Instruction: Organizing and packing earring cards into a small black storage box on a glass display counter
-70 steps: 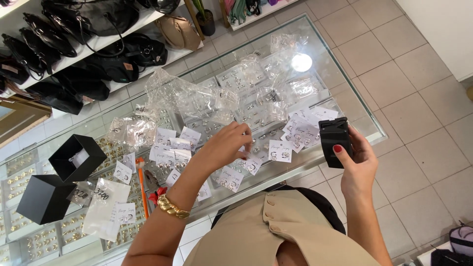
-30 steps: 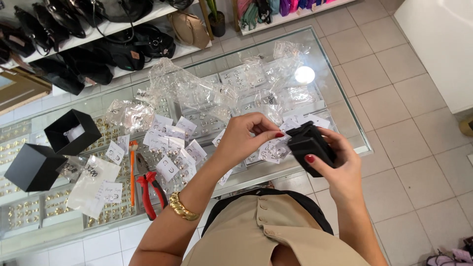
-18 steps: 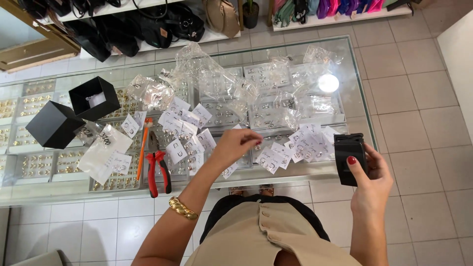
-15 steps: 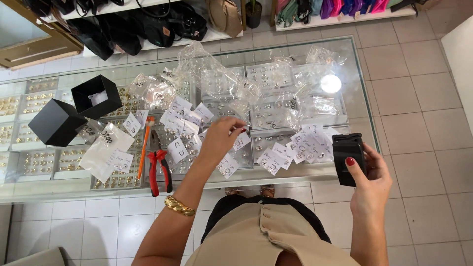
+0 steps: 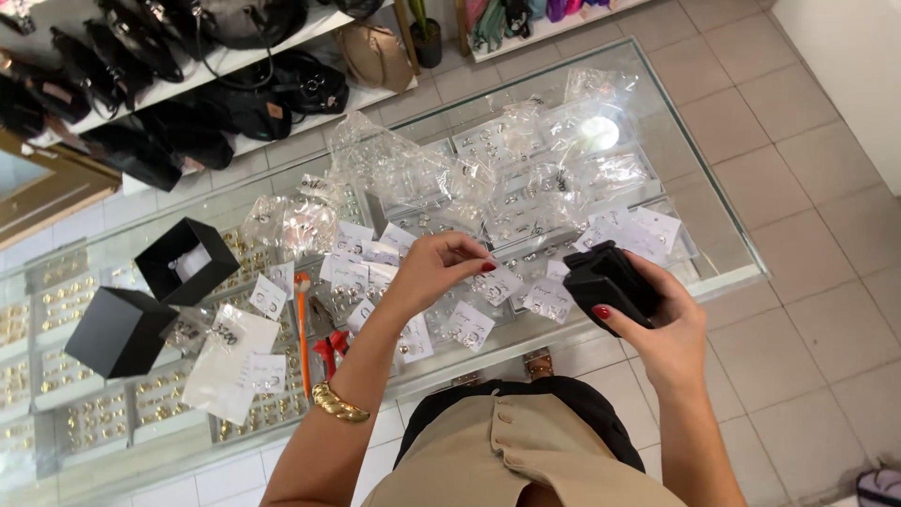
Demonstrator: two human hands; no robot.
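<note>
My right hand (image 5: 657, 329) grips a black jewellery holder (image 5: 605, 282) just above the near edge of a glass display counter (image 5: 723, 225). My left hand (image 5: 436, 272), with a gold bracelet (image 5: 338, 404) on the wrist, hovers over the counter with thumb and fingers pinched together; whether a small piece sits between them I cannot tell. Several small white cards with earrings (image 5: 469, 324) lie scattered under and around that hand. Clear plastic bags of jewellery (image 5: 413, 174) are piled behind them.
Two open black boxes (image 5: 183, 258) (image 5: 117, 329) stand at the counter's left. Orange-handled pliers (image 5: 302, 338) and red-handled pliers (image 5: 330, 345) lie beside the cards. Trays of gold rings (image 5: 56, 366) show under the glass. Shelves with black handbags (image 5: 235, 84) stand behind the counter. Tiled floor lies to the right.
My right hand has brought the black holder back toward the counter and closer to my left hand. My left hand lifted from the cards with its fingers pinched. The view shifted left.
</note>
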